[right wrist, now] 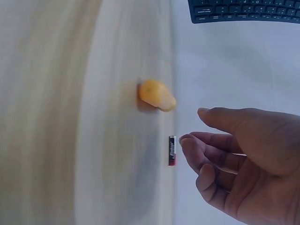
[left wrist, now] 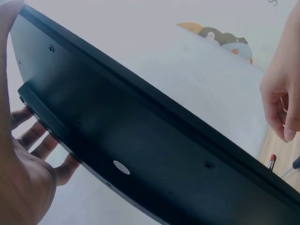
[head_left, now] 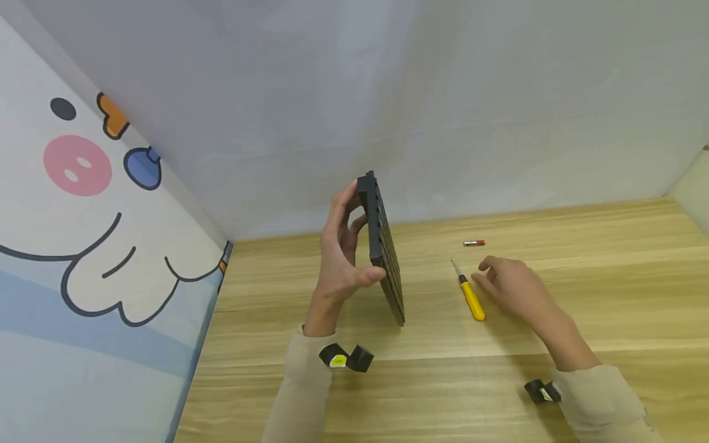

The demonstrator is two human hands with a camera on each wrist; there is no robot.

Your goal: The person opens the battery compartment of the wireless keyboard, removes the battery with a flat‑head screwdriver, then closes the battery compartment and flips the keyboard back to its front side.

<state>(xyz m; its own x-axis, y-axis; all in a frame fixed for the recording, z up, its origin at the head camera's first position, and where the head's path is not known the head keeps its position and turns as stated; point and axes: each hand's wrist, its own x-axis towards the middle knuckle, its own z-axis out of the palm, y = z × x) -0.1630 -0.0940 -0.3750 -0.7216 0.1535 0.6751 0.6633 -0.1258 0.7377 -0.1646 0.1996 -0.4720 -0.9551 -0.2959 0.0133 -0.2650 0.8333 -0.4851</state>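
Note:
My left hand grips a black keyboard by one end, thumb at the near edge and fingers behind. The keyboard stands on its side above the table, keys facing right. Its dark underside, with screws and an oval sticker, fills the left wrist view. To the right, my right hand hovers with loosely bent fingers and nothing in them. Just left of its fingertips lies a screwdriver with a yellow handle, its tip pointing away. Beyond it lies a small black and red battery.
The wood-patterned table meets a pale grey curtain-like backdrop at the back. A panel with a cartoon picture stands along the left side. Black devices are strapped at both wrists.

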